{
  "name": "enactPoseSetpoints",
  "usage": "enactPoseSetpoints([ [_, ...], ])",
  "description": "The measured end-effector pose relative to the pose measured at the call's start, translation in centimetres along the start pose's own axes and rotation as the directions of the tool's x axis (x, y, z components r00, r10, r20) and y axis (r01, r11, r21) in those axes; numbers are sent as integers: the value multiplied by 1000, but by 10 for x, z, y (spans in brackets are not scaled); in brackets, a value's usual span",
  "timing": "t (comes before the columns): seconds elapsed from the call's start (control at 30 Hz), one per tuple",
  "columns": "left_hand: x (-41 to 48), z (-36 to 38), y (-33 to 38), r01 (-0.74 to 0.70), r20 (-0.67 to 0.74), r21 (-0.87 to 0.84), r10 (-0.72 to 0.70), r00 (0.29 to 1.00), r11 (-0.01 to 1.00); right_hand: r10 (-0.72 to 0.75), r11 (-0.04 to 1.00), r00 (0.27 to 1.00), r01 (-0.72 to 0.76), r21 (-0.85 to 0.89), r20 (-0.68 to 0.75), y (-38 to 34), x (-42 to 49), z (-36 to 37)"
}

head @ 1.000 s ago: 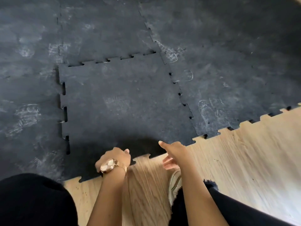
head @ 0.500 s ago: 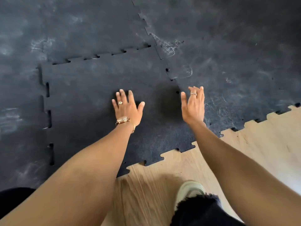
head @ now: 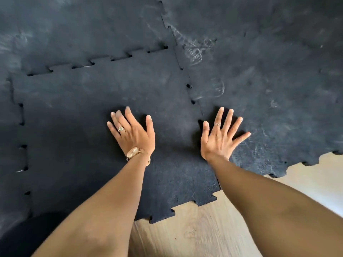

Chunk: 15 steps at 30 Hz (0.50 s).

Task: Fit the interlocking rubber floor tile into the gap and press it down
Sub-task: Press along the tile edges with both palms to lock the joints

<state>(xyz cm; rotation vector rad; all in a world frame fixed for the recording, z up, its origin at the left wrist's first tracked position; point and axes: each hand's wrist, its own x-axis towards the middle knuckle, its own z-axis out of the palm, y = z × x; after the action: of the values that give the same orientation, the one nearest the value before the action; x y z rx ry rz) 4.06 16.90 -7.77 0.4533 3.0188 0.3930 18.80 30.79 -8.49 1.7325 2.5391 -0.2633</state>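
Both hands have slid outward and spread since half a second ago, and the view has dropped closer to the floor. Now the left hand (head: 132,133) lies flat, palm down, on the black rubber tile (head: 89,130), fingers fanned a little, a ring on one finger and a gold watch (head: 134,152) at the wrist. Over to the right hand (head: 221,135): fingers splayed wide, a ring on it too, palm down across the toothed seam between the tile and the neighbouring tile (head: 269,93) on the right. Neither hand grips anything; both are flat on the rubber. The tile sits in its gap, bordered by dark mats (head: 78,28) on the far side, the left and the right. Along the far edge the teeth show narrow dark slots, and small dark holes run down the left seam and the upper right seam, so those joints look not quite closed. Its near edge, with its jigsaw teeth, lies on the pale wood floor (head: 204,232). Dusty footprints mark the right-hand mat. Bare forearms reach in from the bottom of the view.
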Motion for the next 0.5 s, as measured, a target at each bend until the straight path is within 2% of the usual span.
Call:
enactPoseSetpoints([
  [0.13,2,3,-2,-2,56,58,-2,998,998,13,1000,1000,-13,24,17,-1,0,-2],
  [0.27,3,2,1,-2,61,83,-3,998,997,162,959,986,-146,244,-47,-11,10,-7],
  [0.43,3,2,0,13,60,81,-18,998,997,228,961,966,-202,190,-122,-17,9,-7],
  [0.5,3,3,0,9,53,86,-13,998,996,263,957,958,-244,158,-111,-16,10,-5],
])
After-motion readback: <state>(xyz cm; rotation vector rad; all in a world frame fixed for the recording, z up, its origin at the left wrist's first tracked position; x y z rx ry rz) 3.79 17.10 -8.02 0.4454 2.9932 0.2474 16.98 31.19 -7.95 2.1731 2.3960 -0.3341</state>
